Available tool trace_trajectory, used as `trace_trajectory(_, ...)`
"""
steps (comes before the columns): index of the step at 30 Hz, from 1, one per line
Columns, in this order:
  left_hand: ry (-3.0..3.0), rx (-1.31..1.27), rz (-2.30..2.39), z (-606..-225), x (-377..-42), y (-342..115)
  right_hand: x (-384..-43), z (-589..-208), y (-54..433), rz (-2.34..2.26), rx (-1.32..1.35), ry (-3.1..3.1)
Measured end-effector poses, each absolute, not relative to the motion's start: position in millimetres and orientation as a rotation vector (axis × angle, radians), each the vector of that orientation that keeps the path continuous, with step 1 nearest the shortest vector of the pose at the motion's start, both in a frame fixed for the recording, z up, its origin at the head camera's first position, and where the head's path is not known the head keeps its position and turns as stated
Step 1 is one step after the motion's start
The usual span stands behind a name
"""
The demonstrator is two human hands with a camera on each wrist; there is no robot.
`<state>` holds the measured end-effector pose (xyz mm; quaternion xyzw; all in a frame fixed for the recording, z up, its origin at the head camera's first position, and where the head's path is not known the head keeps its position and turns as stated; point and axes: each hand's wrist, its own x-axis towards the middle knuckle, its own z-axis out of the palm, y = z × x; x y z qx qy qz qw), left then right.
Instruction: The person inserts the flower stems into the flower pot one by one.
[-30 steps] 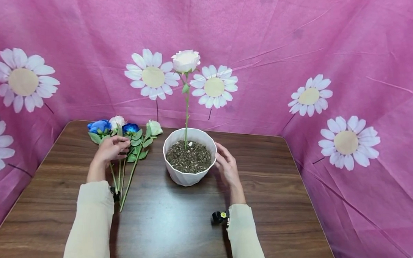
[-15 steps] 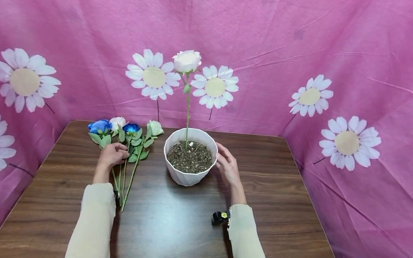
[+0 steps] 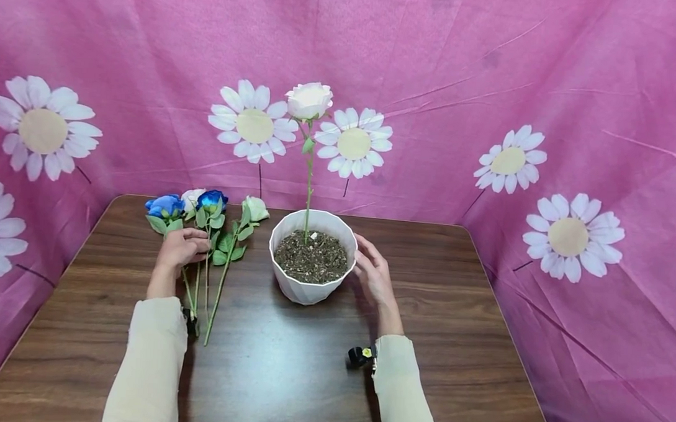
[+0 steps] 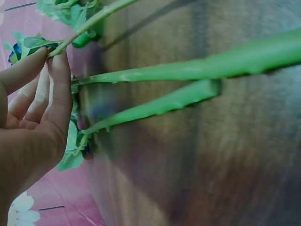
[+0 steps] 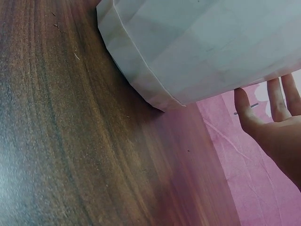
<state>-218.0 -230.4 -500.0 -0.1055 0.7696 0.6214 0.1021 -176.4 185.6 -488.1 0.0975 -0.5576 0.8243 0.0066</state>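
Observation:
My left hand [image 3: 181, 250] pinches the stem of a blue rose [image 3: 212, 200] between thumb and forefinger. In the left wrist view that stem [image 4: 89, 24] rises from the fingertips. Beside it lie another blue rose [image 3: 165, 206], a pale pink rose [image 3: 192, 200] partly hidden behind, and a pale green-white rose [image 3: 255, 209]. With loosely bent fingers, my right hand [image 3: 373, 275] touches the right side of a white faceted pot [image 3: 307, 292] of dark soil [image 3: 309, 260]. One white rose [image 3: 309, 101] stands upright in the soil. In the right wrist view, fingertips rest against the pot wall [image 5: 197, 56].
The brown wooden table [image 3: 287, 371] meets a pink cloth [image 3: 432, 65] printed with large daisies at the back and sides. A black camera [image 3: 359, 356] sits at the right wrist. Leaves and stems of the loose roses overlap.
My left hand has closed its fingertips on the blue rose's stem and lifted its bloom slightly, across the pink rose. The right hand has stayed at the pot.

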Motion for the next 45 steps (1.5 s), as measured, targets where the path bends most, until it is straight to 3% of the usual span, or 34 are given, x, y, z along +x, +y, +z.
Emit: trace_trajectory(45,1.343,-0.391,3.144,-395.4,-221.0,-211.2,-175.5,-488.3,185.0,2.562,0.298,-1.749)
